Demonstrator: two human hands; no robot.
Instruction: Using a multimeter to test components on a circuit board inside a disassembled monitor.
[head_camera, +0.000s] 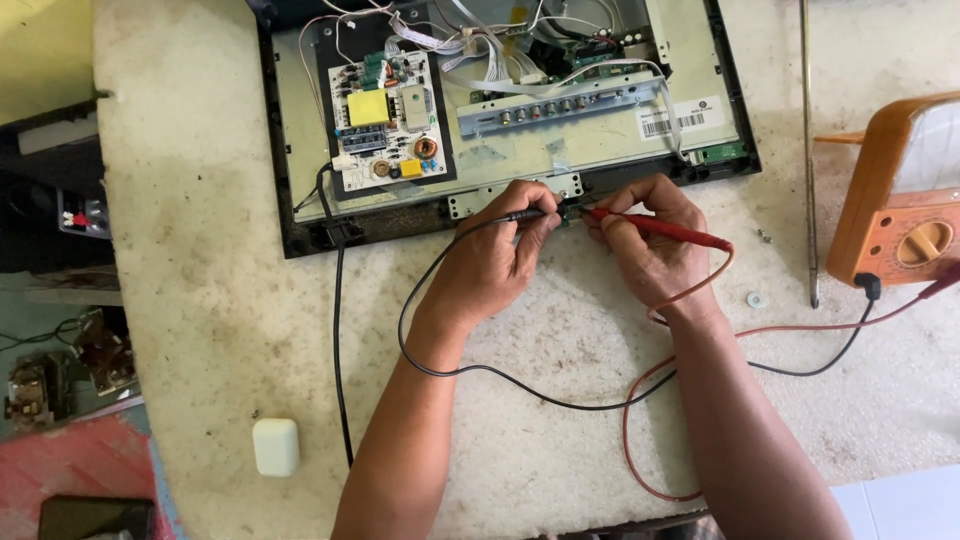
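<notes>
An opened flat screen panel (300, 130) lies back-side up on the worn table, showing a white power board (388, 120) with a yellow transformer and a metal connector strip (560, 100). My left hand (490, 262) pinches a black test probe (525, 215) at the panel's lower edge. My right hand (650, 245) grips a red test probe (665, 230), its tip pointing left toward the black one. Both tips meet at a small spot on the bottom edge, partly hidden by my fingers. Black and red leads trail right to an orange multimeter (900, 200).
A black power cord (338, 330) runs from the panel down off the table. A small white case (275, 446) lies near the front edge. A thin metal rod (806, 150) and a washer (756, 299) lie at right. Electronic scrap sits on the floor at left (60, 370).
</notes>
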